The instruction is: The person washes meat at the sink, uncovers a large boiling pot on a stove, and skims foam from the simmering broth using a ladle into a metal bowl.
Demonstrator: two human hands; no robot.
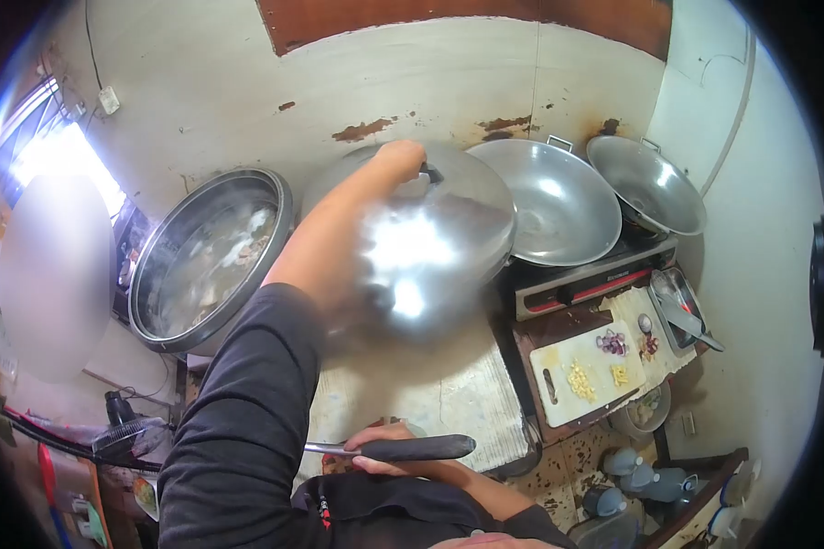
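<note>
One wide, round metal pot with a thick dark-grey rim (169, 344) stands on the left, uncovered and steaming, with pale pieces in its liquid. Right of it, the left arm, in a dark sleeve, stretches forward past the rim. At its end the left hand (401, 161) has its fingers closed around the dark knob of a large, domed, shiny silver lid (471, 206), which is between the pot and the stove; what lies beneath the lid is hidden. Nearer the body, the right hand (386, 456) has its fingers wrapped about a utensil with a long black handle (426, 447) and a thin metal shaft pointing left. Farther right, two wide, shallow silver metal woks, one near (558, 206) and one beyond (645, 188), sit on a black-and-silver stove with red trim (604, 284). In front lies a white rectangular cutting board (558, 356) bearing chopped yellow and purple pieces. Right of the board, a broad-bladed knife (682, 317) lies across a metal tray (666, 335).
</note>
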